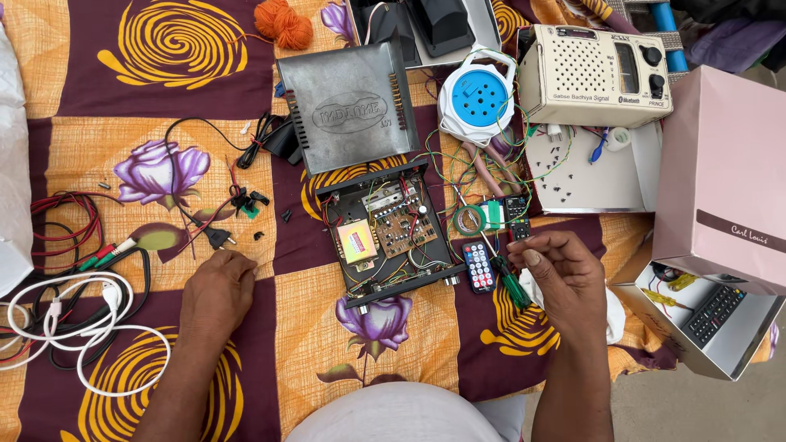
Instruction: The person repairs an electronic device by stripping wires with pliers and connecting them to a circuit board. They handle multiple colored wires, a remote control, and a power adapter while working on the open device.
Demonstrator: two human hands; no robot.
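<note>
My left hand (218,295) rests closed, knuckles up, on the patterned cloth (82,147), just below a small black plug (218,237). My right hand (557,277) is closed on a green-handled screwdriver (513,286), whose thin shaft runs up-left over a roll of green tape (469,219). Between my hands lies an opened black electronics chassis (393,233) showing a brown circuit board and a yellow transformer. Its grey metal lid (348,106) lies just above it. A small black remote (479,267) sits beside my right hand.
A cream radio (596,75) and a blue-and-white extension reel (476,96) stand at the top right. A pink box (725,176) and an open box with another remote (714,315) are at the right. White and red cables (74,319) lie at the left, orange yarn (283,23) at the top.
</note>
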